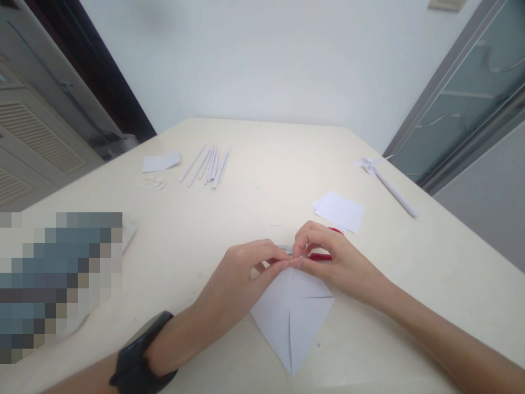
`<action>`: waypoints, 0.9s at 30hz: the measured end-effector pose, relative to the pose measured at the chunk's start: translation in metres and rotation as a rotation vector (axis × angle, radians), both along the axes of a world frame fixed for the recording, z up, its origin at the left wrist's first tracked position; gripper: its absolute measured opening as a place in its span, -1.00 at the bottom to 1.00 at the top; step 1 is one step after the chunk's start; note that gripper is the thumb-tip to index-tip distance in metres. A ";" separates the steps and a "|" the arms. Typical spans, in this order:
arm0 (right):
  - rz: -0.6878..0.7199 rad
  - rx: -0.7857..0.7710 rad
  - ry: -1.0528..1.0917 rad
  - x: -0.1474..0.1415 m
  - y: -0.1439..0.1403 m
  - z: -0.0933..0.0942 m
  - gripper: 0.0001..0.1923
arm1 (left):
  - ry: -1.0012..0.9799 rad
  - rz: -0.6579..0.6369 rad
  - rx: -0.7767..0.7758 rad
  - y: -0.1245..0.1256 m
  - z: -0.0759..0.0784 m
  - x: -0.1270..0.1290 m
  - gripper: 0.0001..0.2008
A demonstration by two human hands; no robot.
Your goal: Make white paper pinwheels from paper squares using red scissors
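Observation:
A white paper square lies on the table with one corner toward me. Slits run inward from its near and right corners. At its far corner the fingertips of both hands meet. My left hand, wearing a black watch, pinches there with thumb and forefinger. My right hand pinches from the other side, its fingers curled. A tiny bit shows between the fingertips, too small to name. Scissors with red handles lie just behind, partly hidden by my right hand.
White paper sheets lie beyond my right hand. A paper pinwheel on a rolled paper stick is near the right edge. Several paper sticks, small scraps and a paper piece lie back left. A blurred-out object is at left.

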State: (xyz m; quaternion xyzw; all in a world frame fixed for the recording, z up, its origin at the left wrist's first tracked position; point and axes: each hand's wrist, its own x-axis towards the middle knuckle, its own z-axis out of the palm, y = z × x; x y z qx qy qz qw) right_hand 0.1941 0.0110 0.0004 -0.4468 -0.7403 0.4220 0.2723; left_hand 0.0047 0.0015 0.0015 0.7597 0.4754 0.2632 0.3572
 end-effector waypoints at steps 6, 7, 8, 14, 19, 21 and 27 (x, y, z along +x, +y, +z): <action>0.003 0.030 0.011 0.002 0.002 -0.001 -0.80 | -0.014 -0.016 -0.046 0.001 0.001 0.001 -0.82; 0.001 0.030 0.014 0.002 0.002 -0.001 -0.80 | -0.021 -0.019 -0.053 0.001 0.001 0.001 -0.83; 0.000 0.031 0.020 0.002 0.002 -0.001 -0.80 | -0.027 -0.023 -0.060 0.001 0.001 0.001 -0.84; 0.015 0.081 0.006 0.000 0.001 -0.001 -0.83 | -0.030 -0.015 -0.082 0.002 -0.002 -0.002 -0.82; 0.019 0.124 -0.008 0.000 0.000 -0.002 -0.88 | -0.036 -0.007 -0.093 0.001 -0.001 -0.003 -0.80; 0.015 0.138 -0.008 -0.001 0.000 -0.002 -0.92 | -0.044 -0.006 -0.091 0.001 -0.001 -0.003 -0.81; -0.004 0.143 0.039 -0.002 -0.002 0.001 -0.88 | -0.144 -0.011 -0.133 0.003 -0.002 -0.002 -0.83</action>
